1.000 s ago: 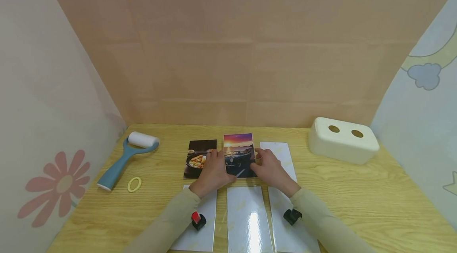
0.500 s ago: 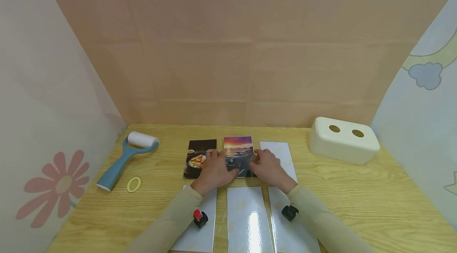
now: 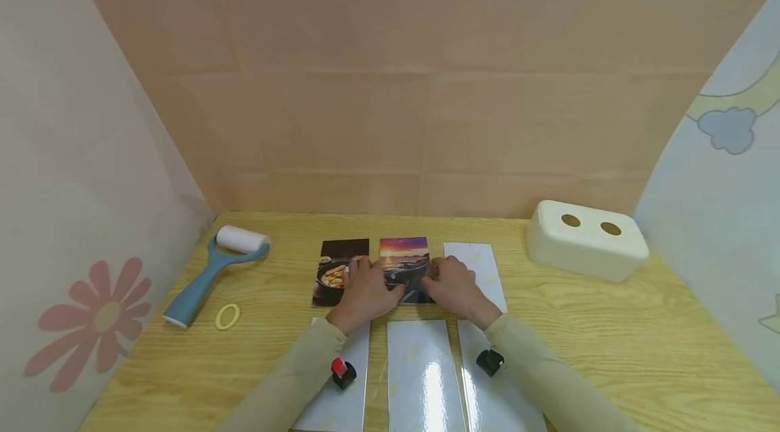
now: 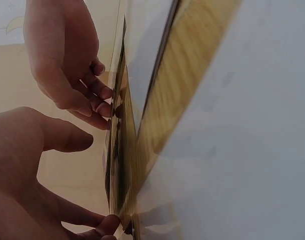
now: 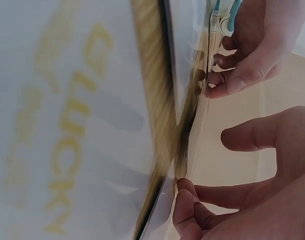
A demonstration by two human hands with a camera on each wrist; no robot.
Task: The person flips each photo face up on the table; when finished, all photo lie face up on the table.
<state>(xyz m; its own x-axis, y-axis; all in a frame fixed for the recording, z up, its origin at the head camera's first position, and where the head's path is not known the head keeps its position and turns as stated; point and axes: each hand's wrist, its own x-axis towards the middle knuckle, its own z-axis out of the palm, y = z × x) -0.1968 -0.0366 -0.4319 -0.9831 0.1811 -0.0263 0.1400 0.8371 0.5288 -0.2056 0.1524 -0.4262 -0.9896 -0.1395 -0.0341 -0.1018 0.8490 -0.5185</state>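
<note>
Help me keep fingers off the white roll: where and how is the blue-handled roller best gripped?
Probably around the middle of the blue handle, from above and the near left: it is long, narrow and slants toward the near left, away from the white roll held in the far fork.

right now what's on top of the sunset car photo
In the head view, the left hand and right hand overlap the lower sides of the sunset car photo; its top shows; print behind them is hidden.
</note>
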